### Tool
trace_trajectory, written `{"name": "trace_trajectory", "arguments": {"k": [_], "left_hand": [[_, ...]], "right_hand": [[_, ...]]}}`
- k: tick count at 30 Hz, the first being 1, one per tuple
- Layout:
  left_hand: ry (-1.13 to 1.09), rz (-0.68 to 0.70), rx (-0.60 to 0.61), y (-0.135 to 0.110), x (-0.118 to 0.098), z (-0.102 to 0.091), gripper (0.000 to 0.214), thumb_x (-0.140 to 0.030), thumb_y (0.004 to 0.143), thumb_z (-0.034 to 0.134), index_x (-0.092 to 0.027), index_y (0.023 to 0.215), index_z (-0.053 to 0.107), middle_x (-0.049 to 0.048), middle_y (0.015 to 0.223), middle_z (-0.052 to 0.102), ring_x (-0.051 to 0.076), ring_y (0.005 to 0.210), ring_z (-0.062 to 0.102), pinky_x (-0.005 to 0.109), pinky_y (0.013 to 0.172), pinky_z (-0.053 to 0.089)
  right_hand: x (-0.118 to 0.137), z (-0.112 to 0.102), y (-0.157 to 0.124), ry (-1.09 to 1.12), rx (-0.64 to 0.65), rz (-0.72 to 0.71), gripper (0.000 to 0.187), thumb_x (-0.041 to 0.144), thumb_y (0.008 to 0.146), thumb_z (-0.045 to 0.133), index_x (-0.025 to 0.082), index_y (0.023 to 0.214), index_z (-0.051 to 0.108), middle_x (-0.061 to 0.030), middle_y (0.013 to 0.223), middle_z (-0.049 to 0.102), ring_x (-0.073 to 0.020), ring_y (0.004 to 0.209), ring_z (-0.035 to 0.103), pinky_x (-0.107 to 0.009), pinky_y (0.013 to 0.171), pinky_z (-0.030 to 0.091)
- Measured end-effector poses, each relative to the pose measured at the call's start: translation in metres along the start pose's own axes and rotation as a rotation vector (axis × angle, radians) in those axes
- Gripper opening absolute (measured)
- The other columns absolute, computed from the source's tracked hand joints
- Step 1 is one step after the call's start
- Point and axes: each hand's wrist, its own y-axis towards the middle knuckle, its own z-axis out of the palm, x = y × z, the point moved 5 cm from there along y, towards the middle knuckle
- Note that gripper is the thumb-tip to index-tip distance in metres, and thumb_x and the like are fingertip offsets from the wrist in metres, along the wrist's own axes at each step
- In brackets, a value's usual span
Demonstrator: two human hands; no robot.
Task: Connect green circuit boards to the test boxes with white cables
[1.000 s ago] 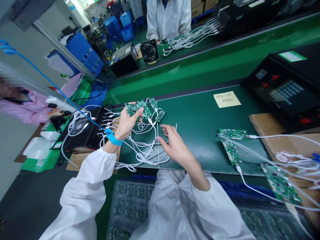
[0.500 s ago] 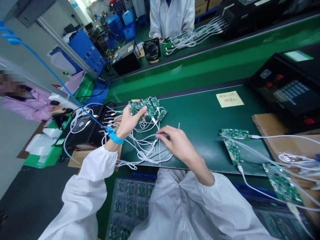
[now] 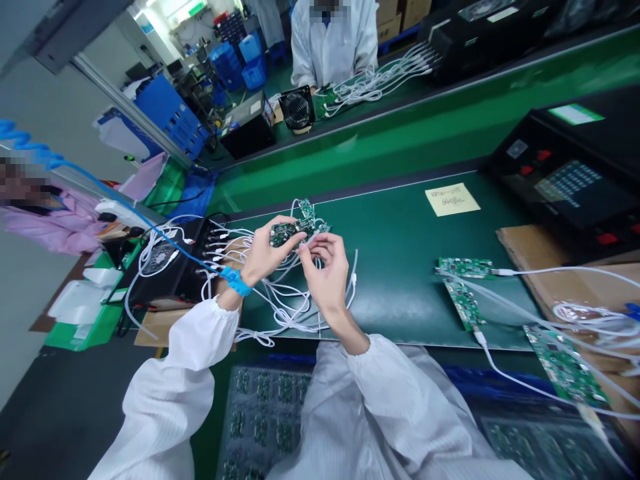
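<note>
My left hand (image 3: 267, 250) is closed around a green circuit board (image 3: 285, 233), thumb on its upper face. More green board pieces stick out beyond the fingers, one small board (image 3: 307, 208) pointing away from me. My right hand (image 3: 327, 267) is pinched at the near right edge of the held boards, its fingertips close to my left thumb. A whitish cable end shows between those fingertips, partly hidden. White cables (image 3: 285, 310) lie tangled on the green mat (image 3: 400, 293) beneath both hands. A blue wrist strap (image 3: 236, 281) circles my left wrist.
A black box (image 3: 175, 280) with cable sockets stands at left. Cabled circuit boards (image 3: 463, 303) lie at right near cardboard (image 3: 525, 257) and a black tester (image 3: 565, 180). A yellow note (image 3: 453, 199) lies on the mat. Trays of boards (image 3: 260, 420) sit below. Two other people are nearby.
My right hand has moved left and away from me, from over the cables up to the boards. The boards have turned and dropped slightly in my left hand. The view has shifted a little.
</note>
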Motion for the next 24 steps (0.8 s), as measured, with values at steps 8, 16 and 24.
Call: {"name": "trace_trajectory", "arguments": {"k": [8,16,24], "left_hand": [[0.078,0.106,-0.012,-0.007,-0.005,0.001,0.019,-0.028,0.088,0.07,-0.019,0.105,0.069,0.0057,0.103,0.075,0.02,0.094,0.071,0.033,0.089,0.057],[0.128,0.12,-0.021,-0.013,-0.009,0.004,0.018,-0.027,0.091,0.069,-0.017,0.106,0.068,0.0054,0.101,0.076,0.017,0.09,0.072,0.029,0.086,0.057],[0.106,0.112,-0.022,-0.015,-0.009,0.006,0.016,-0.027,0.092,0.068,-0.018,0.105,0.069,0.0044,0.098,0.076,0.016,0.087,0.072,0.027,0.083,0.057]], "right_hand": [[0.012,0.002,-0.005,-0.224,-0.069,-0.214,0.021,0.034,0.101,0.057,0.022,0.104,0.073,-0.0074,0.098,0.07,-0.0191,0.086,0.065,-0.037,0.087,0.055],[0.018,0.001,-0.002,-0.31,-0.189,-0.39,0.016,0.024,0.097,0.061,0.018,0.104,0.074,-0.0056,0.092,0.07,-0.017,0.087,0.067,-0.036,0.087,0.055],[0.021,0.003,-0.001,-0.324,-0.202,-0.413,0.01,0.021,0.096,0.061,0.019,0.096,0.071,-0.0066,0.096,0.073,-0.018,0.094,0.069,-0.037,0.09,0.057]]}}
